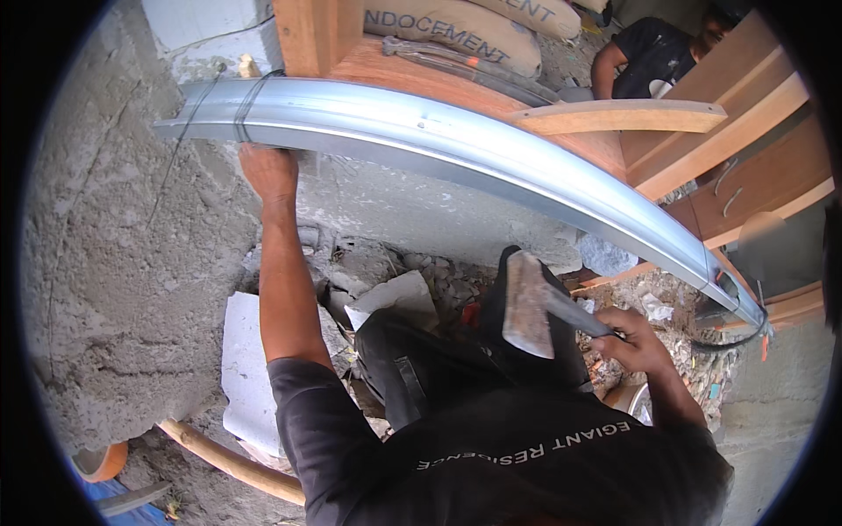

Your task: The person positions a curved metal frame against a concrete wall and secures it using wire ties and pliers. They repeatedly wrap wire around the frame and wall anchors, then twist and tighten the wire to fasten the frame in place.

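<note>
A long silvery metal channel [377,110] spans the view from upper left to right, with dark wire [250,105] wrapped round its left end. My left hand [270,171] is raised to the channel's lower edge beside that wire. Its fingers look curled, but what they hold is hidden. At the lower right my right hand [640,340] is closed round the handle of a hatchet [529,307]. The hatchet's broad, worn head hangs in front of my dark-trousered knee, apart from the channel.
Wooden frame pieces [702,158] stand behind the channel at the right. Cement bags [460,35] lie at the back, near another person [649,61]. Rough concrete [132,289] rises on the left. Broken light blocks [250,368], rubble and a wooden pole [232,460] lie below.
</note>
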`<move>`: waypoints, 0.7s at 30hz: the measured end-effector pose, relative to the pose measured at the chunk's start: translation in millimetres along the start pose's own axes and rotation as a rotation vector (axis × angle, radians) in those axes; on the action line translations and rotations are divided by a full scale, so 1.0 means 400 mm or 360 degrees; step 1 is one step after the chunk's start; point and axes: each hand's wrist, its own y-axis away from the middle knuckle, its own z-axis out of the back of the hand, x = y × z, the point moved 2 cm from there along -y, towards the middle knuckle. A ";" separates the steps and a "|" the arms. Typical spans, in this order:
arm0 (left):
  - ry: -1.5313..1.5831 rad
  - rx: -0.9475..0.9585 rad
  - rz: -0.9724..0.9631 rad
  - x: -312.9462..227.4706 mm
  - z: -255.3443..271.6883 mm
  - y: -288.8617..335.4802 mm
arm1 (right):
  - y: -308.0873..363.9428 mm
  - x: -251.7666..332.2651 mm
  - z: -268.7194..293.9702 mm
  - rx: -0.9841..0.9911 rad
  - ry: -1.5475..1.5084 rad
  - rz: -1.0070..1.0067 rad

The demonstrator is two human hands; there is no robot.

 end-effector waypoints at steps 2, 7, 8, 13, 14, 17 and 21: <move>0.0035 -0.0116 -0.0075 0.009 0.010 0.001 | 0.028 0.045 0.071 -0.0185 0.0054 0.0038; 0.0017 -0.0122 -0.0249 -0.002 0.079 0.000 | 0.009 0.099 0.245 -0.0502 0.0376 -0.0161; 0.0034 -0.0107 -0.0243 0.007 0.083 0.000 | -0.002 0.095 0.268 -0.0532 0.0480 -0.0103; 0.0424 -0.0282 0.0093 -0.006 0.110 -0.002 | -0.050 0.100 0.320 -0.0330 0.0698 -0.0205; 0.0542 -0.0279 0.0412 -0.015 0.111 -0.007 | -0.056 0.095 0.325 -0.0319 0.0724 -0.0140; 0.1134 -0.0807 0.0744 0.015 0.099 -0.019 | -0.078 0.075 0.339 -0.0307 0.0738 -0.0041; 0.1679 -0.0904 0.1011 0.035 0.118 -0.046 | -0.079 0.055 0.357 -0.0276 0.0760 -0.0050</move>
